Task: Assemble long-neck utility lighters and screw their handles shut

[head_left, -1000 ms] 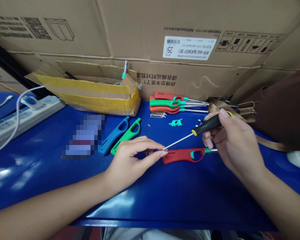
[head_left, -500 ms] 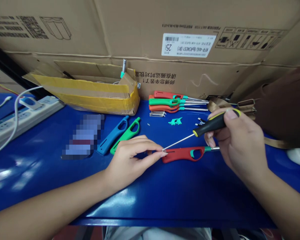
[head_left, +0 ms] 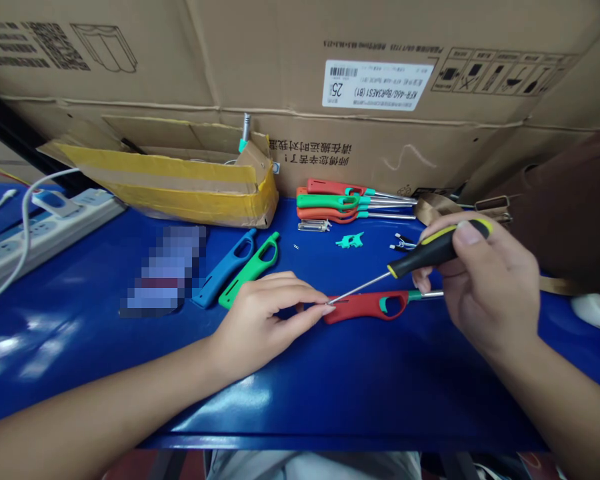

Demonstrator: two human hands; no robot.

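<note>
My right hand [head_left: 495,287] is wrapped round the handle of a black-and-yellow screwdriver [head_left: 425,257], its shaft slanting down to the left. The metal tip meets the pinched thumb and forefinger of my left hand [head_left: 265,320]; anything small between those fingertips is hidden. Right by them is the handle end of a red lighter [head_left: 363,307], which lies flat on the table with its teal collar and metal tube pointing right, under my right hand. Left of my left hand lie a green lighter casing [head_left: 250,270] and a blue one [head_left: 225,269].
Several long lighters [head_left: 330,200] lie at the back, before a cardboard wall [head_left: 290,87]. Near them are a teal plastic part [head_left: 350,241], clear pieces [head_left: 314,226] and small black-and-white parts [head_left: 403,243]. A yellow-taped box [head_left: 195,200], a blurred-out phone-like object [head_left: 163,270] and a power strip [head_left: 50,227] occupy the left.
The screwdriver handle and my right hand have shifted slightly right. The tip stays at my left fingertips, by the red lighter's end. The whole view has moved a little.
</note>
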